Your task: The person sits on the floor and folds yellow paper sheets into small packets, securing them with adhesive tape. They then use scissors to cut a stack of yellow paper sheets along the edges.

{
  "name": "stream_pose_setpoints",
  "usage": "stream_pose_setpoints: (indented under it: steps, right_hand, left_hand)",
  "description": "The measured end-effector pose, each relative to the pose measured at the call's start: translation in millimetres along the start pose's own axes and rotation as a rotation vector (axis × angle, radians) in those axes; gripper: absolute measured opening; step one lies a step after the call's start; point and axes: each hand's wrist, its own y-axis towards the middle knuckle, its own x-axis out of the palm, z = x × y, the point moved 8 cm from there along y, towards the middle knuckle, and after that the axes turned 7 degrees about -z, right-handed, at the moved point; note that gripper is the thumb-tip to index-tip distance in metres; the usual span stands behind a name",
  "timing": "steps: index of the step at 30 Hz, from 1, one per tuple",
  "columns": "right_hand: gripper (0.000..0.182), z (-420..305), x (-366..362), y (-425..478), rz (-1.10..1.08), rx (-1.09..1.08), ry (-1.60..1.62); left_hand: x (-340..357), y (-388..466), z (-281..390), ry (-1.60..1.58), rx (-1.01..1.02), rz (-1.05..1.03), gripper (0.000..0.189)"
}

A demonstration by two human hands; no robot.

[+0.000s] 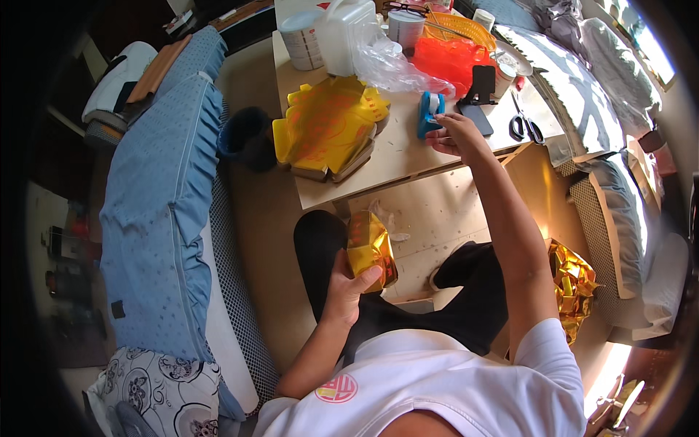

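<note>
My left hand (349, 287) grips a shiny gold foil-paper box (373, 251) above my lap, thumb across its near side. Over the table, my right hand (456, 135) has its fingertips at the cutting end of a blue tape dispenser (424, 123) with a roll of tape in it. Whether these fingers pinch the tape's end is too small to see. A stack of flat yellow-gold die-cut card sheets (330, 128) with red print lies on the table to the left. Just right of the dispenser is a black phone stand (480, 90).
Scissors (524, 123) lie near the right corner of the table (393, 158). Behind stand a white plastic jug (341, 43), tins (303, 43), a red plastic bag (450, 60) and an orange basket (464, 30). Crumpled gold pieces (573, 289) fill a box at my right. A dark bin (248, 136) stands left.
</note>
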Motion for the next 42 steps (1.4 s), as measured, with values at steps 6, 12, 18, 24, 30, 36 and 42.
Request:
stream_pose_setpoints:
  steps: [6, 12, 18, 24, 30, 36, 42]
  right_hand:
    - [0.033, 5, 1, 4, -0.057, 0.048, 0.167]
    - [0.029, 34, 7, -3, 0.075, -0.079, 0.362]
    - [0.024, 55, 4, 10, 0.219, -0.150, 0.377]
    - [0.024, 39, -7, 23, 0.158, -0.049, 0.007]
    - [0.022, 48, 2, 17, 0.325, -0.232, 0.201]
    - [0.028, 22, -6, -4, 0.498, -0.327, -0.381]
    - [0.024, 20, -23, 5, 0.467, -0.331, -0.435]
  left_hand:
    - [-6, 5, -1, -0.001, 0.053, 0.022, 0.066]
    - [-1, 4, 5, -0.089, 0.064, 0.060, 0.060]
    - [-2, 4, 6, -0.056, 0.069, 0.091, 0.060]
    - [-7, 1, 15, 0.034, 0.102, 0.187, 0.061]
    - [0, 0, 20, 0.038, 0.125, 0.198, 0.065]
    - [1, -7, 23, 0.038, 0.120, 0.190, 0.063]
    - [-4, -7, 21, 0.003, 0.109, 0.200, 0.063]
